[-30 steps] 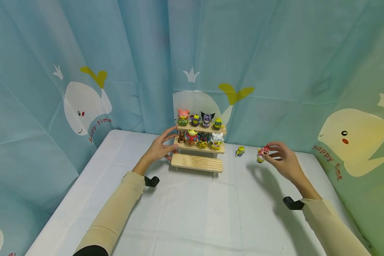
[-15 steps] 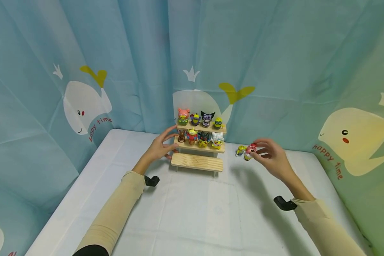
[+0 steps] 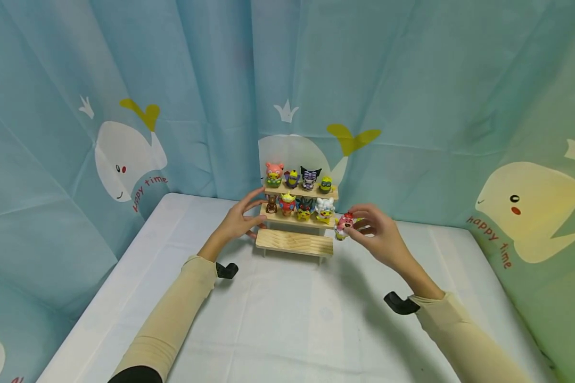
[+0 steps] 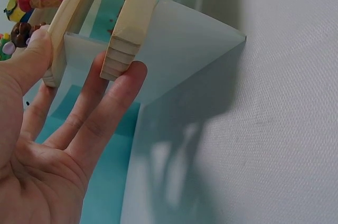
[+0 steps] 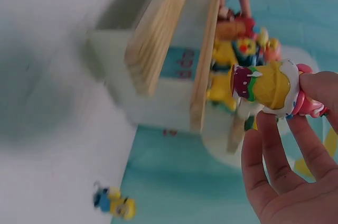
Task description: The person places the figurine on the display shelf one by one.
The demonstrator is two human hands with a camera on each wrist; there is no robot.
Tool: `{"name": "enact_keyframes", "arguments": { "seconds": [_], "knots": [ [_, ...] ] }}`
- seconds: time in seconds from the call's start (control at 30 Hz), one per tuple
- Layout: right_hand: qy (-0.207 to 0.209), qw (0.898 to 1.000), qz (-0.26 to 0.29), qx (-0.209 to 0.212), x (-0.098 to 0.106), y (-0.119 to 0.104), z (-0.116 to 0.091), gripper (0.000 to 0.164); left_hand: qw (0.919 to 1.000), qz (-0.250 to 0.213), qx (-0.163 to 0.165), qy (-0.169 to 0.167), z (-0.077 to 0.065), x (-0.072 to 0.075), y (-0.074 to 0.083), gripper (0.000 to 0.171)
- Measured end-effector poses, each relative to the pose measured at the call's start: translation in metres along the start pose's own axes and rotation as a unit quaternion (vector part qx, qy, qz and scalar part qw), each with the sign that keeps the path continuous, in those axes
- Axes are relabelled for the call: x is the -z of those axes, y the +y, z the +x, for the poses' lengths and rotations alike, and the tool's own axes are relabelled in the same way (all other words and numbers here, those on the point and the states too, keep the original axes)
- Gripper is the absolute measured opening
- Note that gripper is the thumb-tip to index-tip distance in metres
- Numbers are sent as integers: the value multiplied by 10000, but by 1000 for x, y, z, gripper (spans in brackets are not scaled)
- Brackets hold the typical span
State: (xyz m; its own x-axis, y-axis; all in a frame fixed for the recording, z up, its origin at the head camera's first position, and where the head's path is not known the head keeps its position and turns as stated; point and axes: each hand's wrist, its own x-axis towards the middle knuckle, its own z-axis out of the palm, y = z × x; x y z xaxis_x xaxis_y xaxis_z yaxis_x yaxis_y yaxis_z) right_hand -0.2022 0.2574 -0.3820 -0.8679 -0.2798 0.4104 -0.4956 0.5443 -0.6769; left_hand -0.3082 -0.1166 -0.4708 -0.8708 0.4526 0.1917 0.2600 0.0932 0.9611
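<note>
In the head view my left hand [image 3: 237, 222] grips the left end of a three-tier wooden display stand [image 3: 294, 242]. Up close, the left thumb [image 4: 37, 52] lies on the middle shelf, with fingertips against the ends of the boards. My right hand [image 3: 375, 233] pinches a toy figurine [image 3: 343, 226] with a pink top, white frosting-like band and yellow body, held just right of the middle shelf. The right wrist view shows this figurine [image 5: 269, 84] between thumb and fingers, its purple base exposed. Several figurines [image 3: 305, 209] stand on the upper two shelves; the front shelf is bare.
A small yellow and blue figurine [image 5: 117, 203] lies on the white table [image 3: 287, 319], mostly hidden behind the right hand in the head view. Close behind the stand hangs a blue-green curtain [image 3: 412, 106] printed with whales.
My right hand has carried the pink figurine leftward, past the small yellow and blue one, to the stand's right side. My left hand has stayed on the stand.
</note>
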Motion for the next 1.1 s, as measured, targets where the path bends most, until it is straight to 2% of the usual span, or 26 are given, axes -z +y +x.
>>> {"name": "enact_keyframes", "arguments": {
  "seconds": [0.57, 0.83, 1.1],
  "knots": [
    [-390, 9949, 902, 224, -68, -24, 18, 40, 10000, 71, -25, 1, 1, 1, -3, 75],
    [-308, 9950, 891, 318, -94, -30, 28, 41, 9999, 102, -65, 54, 2, 0, -1, 75],
    [-147, 9963, 830, 190, -117, -27, 33, 40, 9999, 122, -8, 49, 0, 0, 0, 76]
  ]
}}
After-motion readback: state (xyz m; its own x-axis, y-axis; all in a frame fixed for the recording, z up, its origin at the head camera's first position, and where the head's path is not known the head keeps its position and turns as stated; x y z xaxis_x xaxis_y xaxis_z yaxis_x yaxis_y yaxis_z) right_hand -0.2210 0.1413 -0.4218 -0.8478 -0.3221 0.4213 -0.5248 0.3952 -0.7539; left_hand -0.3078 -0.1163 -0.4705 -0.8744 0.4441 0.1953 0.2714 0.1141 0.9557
